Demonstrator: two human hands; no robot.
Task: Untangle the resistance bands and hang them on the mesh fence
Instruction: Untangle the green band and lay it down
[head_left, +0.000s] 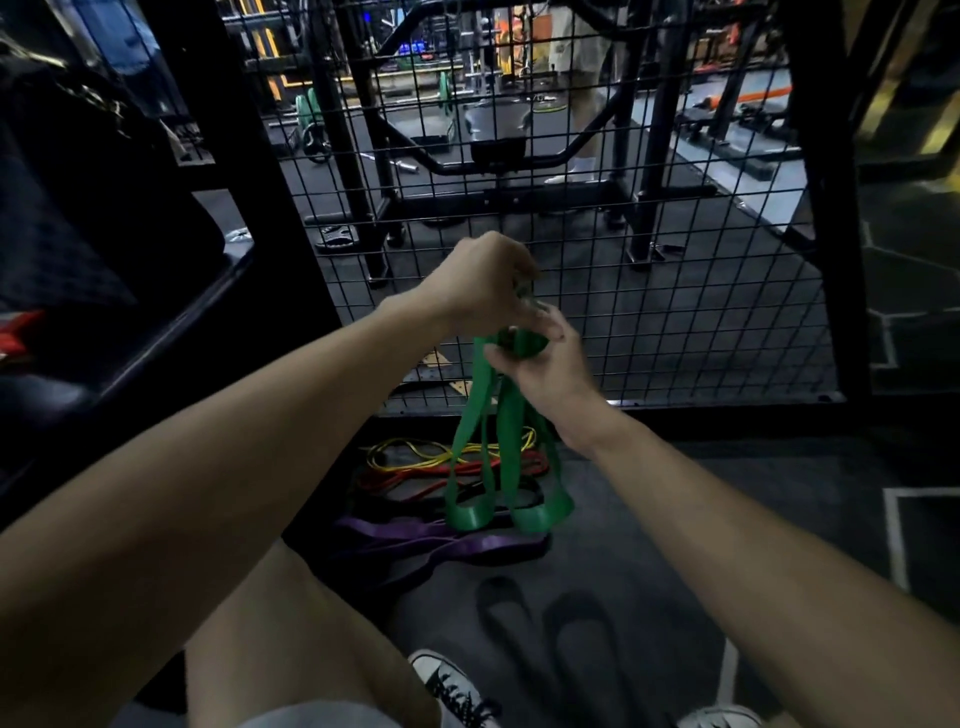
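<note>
1. The mesh fence (649, 249) stands upright in front of the person, and its black frame reaches down to the dark floor (727, 519).
2. The green band (498, 447) hangs in long loops from the two hands, in front of the lower part of the fence. Its lowest loops come down just above the purple band.
3. The purple band (441, 545) lies flat on the floor, nearest to the person's knee.
4. The red band (452, 470) and the yellow band (415, 454) lie tangled on the floor behind it, at the foot of the fence.
5. The right hand (545, 374) grasps the top of the green band, with the fingers curled around the gathered part.
6. The left hand (478, 283) is just above it, fingers bent around a small shiny object which is too blurred to identify.
</note>
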